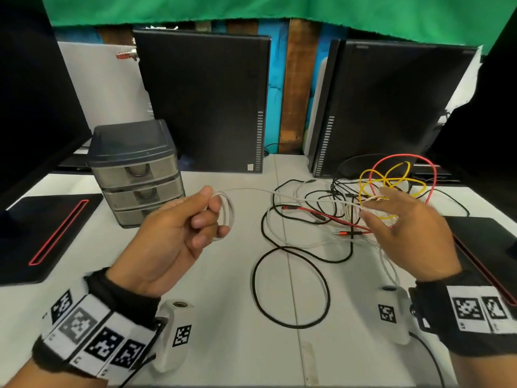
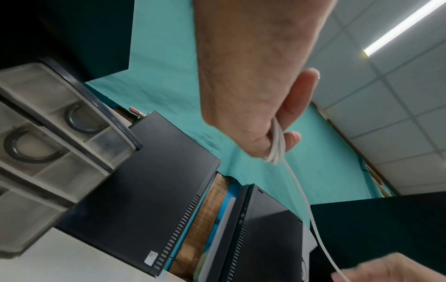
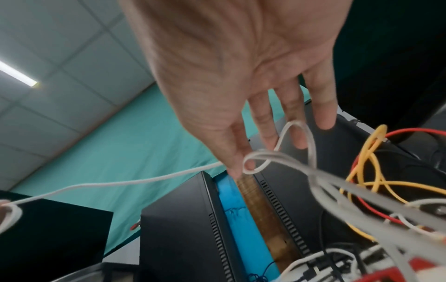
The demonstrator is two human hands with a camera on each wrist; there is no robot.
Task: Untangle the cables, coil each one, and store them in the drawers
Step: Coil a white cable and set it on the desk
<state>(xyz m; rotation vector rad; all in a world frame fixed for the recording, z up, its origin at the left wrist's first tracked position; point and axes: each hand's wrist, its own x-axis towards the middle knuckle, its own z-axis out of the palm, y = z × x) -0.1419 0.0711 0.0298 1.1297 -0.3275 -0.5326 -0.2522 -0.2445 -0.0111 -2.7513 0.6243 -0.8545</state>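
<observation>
Left hand [image 1: 179, 228] pinches white cable [image 1: 223, 214] coils; right hand [image 1: 402, 228] spreads over the tangle [image 1: 349, 208].

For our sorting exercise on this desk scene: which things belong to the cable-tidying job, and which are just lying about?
Job:
white cable, partly coiled in the left hand
tangled cables: black, red, yellow
right hand, open among them
drawer unit, drawers closed

Lying about:
two black computer towers
monitor bases
green cloth

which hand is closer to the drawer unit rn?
Left. The left hand holds a white cable coil just right of the drawer unit; the right hand is farther right, fingers spread in the tangled cables.
</observation>
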